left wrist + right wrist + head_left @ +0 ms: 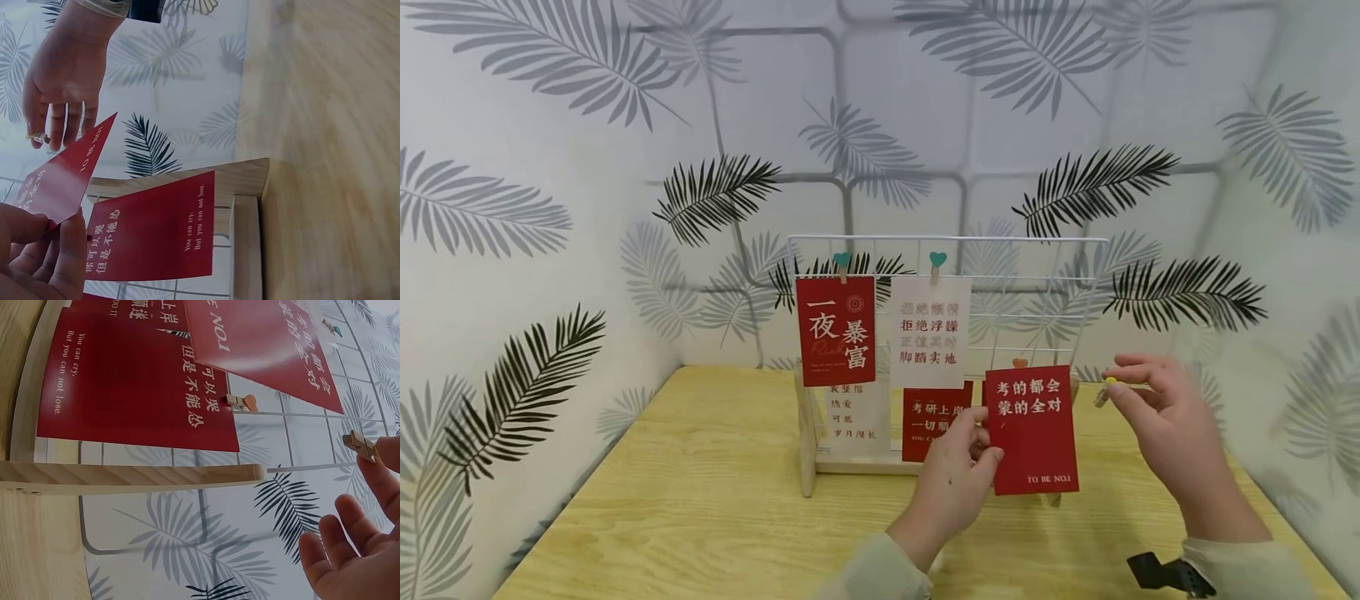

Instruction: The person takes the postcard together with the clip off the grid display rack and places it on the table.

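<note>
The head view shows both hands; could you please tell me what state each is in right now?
Left hand: holding the red "TO BE NO.1" card by its edge.
Right hand: pinching a small wooden clothespin.

White-lettered red card (1035, 450), teal clip hearts (937, 259), grey-leaf-patterned wall (895, 137)

L hand (951, 471) & R hand (1172, 433) bare; L sleeve (883, 571) pale beige-grey, approx.; R sleeve (1247, 568) same col., w/ blk band (1186, 577) nr cuff, sq-ish at 1 end.
</note>
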Demonstrator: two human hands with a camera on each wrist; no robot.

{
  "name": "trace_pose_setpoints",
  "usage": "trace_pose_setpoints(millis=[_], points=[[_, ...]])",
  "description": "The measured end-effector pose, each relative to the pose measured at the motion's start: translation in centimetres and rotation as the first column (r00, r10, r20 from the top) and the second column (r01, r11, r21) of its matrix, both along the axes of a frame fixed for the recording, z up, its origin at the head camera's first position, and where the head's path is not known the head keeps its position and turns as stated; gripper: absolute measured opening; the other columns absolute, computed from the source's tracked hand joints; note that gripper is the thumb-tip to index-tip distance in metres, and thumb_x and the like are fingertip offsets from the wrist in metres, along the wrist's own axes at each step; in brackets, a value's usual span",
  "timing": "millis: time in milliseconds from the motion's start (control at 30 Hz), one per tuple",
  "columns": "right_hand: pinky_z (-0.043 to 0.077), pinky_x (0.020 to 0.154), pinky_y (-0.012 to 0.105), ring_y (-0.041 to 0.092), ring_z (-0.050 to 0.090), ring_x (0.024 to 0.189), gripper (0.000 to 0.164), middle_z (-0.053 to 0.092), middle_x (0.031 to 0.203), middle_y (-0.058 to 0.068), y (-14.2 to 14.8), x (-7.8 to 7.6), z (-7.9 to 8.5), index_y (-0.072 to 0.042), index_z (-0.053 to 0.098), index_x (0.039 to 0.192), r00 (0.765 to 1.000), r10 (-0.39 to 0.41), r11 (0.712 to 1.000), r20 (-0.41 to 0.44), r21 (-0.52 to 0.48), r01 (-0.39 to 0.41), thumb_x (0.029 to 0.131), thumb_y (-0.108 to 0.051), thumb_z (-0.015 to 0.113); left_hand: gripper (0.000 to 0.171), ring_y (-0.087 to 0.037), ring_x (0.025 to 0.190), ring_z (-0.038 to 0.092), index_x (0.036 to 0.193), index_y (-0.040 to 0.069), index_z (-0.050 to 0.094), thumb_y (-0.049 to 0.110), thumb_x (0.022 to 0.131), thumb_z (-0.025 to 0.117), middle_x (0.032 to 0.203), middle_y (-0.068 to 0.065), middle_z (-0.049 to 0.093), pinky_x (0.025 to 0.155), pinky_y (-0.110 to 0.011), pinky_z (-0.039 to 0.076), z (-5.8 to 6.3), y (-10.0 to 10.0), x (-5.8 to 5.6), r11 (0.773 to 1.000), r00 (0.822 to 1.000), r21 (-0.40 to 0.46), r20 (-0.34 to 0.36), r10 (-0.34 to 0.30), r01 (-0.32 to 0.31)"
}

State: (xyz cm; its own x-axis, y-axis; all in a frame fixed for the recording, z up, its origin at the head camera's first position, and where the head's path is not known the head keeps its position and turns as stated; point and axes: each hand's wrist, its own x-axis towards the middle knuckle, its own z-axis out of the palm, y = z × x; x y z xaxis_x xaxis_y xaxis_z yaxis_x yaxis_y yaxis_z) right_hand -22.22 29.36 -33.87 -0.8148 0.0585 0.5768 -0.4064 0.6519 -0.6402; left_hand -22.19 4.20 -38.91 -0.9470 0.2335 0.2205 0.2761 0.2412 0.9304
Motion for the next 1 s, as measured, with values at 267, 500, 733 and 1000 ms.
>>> trace_pose_setpoints(millis=[267, 500, 733, 1000], points=[[0.039, 0.084, 0.006, -0.006, 0.042, 0.114, 0.019, 0.053, 0.13, 0.007, 0.7, 0.5, -1.5, 0.003, 0.066, 0.11, 0.999, 0.034, 0.999, -0.006, -0.026, -0.034, 0.103, -0.013, 0.059, 0.045, -0.008, 0.083, 0.06, 0.141, 0.02, 0.053, 0.015, 0.099, 0.067, 0.095, 0.014, 0.063, 0.07, -0.024, 0.054, -1.4, -0.1, 0.6, 0.999, 0.998, 0.017, 0.057, -0.029, 0.028], [0.038, 0.081, 0.011, -0.008, 0.041, 0.113, 0.024, 0.052, 0.129, 0.002, 2.0, 0.4, -2.6, 0.002, 0.067, 0.115, 0.999, 0.006, 1.0, 0.042, -0.029, -0.004, 0.104, -0.018, 0.059, 0.042, -0.009, 0.083, 0.061, 0.138, 0.021, 0.055, 0.014, 0.099, 0.067, 0.093, 0.013, 0.065, 0.072, -0.026, 0.055, -2.7, -0.2, 0.9, 0.998, 0.986, 0.038, 0.162, -0.048, 0.042], [0.035, 0.084, 0.019, -0.009, 0.04, 0.115, 0.03, 0.053, 0.131, -0.003, 3.4, 0.1, -3.8, 0.001, 0.065, 0.118, 0.989, 0.004, 0.998, 0.147, -0.059, 0.005, 0.106, -0.026, 0.056, 0.039, -0.01, 0.079, 0.062, 0.134, 0.016, 0.057, 0.008, 0.097, 0.067, 0.091, 0.01, 0.066, 0.068, -0.026, 0.056, -3.8, -0.2, 0.7, 0.995, 0.977, 0.067, 0.195, -0.09, 0.078], [0.04, 0.08, 0.014, -0.006, 0.047, 0.108, 0.032, 0.055, 0.122, -0.016, 4.3, -0.4, -4.6, 0.003, 0.064, 0.114, 0.959, 0.117, 0.987, 0.258, -0.139, -0.083, 0.106, -0.027, 0.055, 0.03, -0.015, 0.08, 0.062, 0.121, 0.017, 0.058, 0.002, 0.096, 0.065, 0.091, 0.002, 0.063, 0.065, -0.032, 0.058, -4.7, -0.2, 0.5, 0.99, 0.955, 0.099, 0.27, -0.121, 0.098]])
